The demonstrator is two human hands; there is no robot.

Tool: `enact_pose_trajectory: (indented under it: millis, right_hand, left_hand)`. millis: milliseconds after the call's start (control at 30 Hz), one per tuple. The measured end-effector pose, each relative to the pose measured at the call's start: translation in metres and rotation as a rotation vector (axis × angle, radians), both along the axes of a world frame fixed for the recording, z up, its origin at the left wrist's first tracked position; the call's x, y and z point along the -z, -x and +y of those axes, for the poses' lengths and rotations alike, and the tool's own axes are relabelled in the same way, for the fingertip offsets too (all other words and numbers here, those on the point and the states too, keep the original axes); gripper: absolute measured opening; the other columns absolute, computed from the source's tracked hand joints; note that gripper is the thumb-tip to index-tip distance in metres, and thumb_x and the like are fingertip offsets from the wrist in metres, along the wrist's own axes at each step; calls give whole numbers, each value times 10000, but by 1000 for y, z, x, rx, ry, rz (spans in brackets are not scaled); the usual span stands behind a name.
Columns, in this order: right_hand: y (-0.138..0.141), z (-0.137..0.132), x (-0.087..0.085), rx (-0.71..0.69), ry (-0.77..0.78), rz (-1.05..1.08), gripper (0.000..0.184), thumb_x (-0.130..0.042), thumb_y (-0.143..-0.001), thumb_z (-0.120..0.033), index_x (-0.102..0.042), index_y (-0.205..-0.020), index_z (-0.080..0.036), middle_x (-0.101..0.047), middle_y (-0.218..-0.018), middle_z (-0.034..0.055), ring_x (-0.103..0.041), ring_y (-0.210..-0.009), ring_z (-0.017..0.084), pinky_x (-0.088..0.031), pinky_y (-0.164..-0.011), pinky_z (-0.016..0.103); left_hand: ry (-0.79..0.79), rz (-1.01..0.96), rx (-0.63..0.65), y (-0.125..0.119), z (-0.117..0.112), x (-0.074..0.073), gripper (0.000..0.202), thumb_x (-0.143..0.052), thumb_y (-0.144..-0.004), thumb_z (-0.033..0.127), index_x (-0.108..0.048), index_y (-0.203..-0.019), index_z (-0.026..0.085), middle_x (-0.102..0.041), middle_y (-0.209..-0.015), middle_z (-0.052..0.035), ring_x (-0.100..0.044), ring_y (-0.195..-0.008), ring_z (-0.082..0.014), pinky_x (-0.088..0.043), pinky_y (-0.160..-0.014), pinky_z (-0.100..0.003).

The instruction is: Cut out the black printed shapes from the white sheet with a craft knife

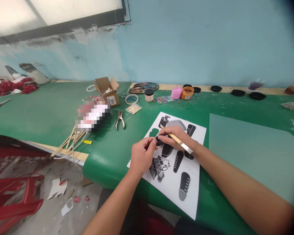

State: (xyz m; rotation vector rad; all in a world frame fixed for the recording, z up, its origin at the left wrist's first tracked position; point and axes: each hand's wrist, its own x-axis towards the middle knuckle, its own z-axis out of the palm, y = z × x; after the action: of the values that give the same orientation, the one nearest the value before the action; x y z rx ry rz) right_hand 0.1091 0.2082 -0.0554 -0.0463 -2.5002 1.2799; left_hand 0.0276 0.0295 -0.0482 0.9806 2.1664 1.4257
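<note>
A white paper sheet (pixel 193 182) printed with black and grey figures lies at an angle on the green table. Over its upper part, my left hand (pixel 143 153) is closed in a pinch on a small black paper piece (pixel 159 141). My right hand (pixel 173 135) touches the same piece with its fingertips. Its fingers are closed around a slim yellow cutter-like tool (pixel 178 141) with a silver end, which slants back over the hand; its exact kind is unclear. Just beside the left fingertips, green shows through a cut-out hole (pixel 154 133) in the sheet.
A translucent mat (pixel 245 147) lies at right. Hole-punch pliers (pixel 120 120), a small carton (pixel 109 93), paint jars (pixel 149 95) and black lids (pixel 238 93) stand farther back. Wooden sticks (pixel 68 142) overhang the left table edge, near a red chair (pixel 22 195).
</note>
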Motion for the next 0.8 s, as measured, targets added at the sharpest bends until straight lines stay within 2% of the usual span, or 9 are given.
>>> enact_pose_trajectory:
  millis: [333, 567, 800]
  right_hand:
    - [0, 1, 1, -15, 3, -34, 164, -607, -887, -321, -691, -815, -199, -631, -645, -16, -544, -581, 116, -384, -537, 225]
    - [0, 2, 3, -49, 22, -51, 194, -594, -896, -342, -689, -811, -196, -641, -668, -6, -550, -597, 123, -408, -553, 229]
    - [-1, 2, -3, 23, 21, -64, 181, -594, -876, -329, -685, -796, -195, -645, -655, -10, -557, -594, 125, -400, -554, 234]
  left_hand:
    - [-18, 11, -3, 0, 0, 3, 233, -537, -940, 329, -721, -896, 192, -708, -721, 18, -602, -633, -118, -448, -640, -224]
    - [-32, 4, -37, -1, 1, 5, 203, -547, -920, 284, -726, -862, 207, -711, -722, 25, -611, -639, -116, -455, -644, -223]
    - [-50, -28, -90, -1, -1, 9, 209, -553, -921, 342, -714, -936, 209, -725, -761, 12, -620, -633, -125, -477, -621, -232]
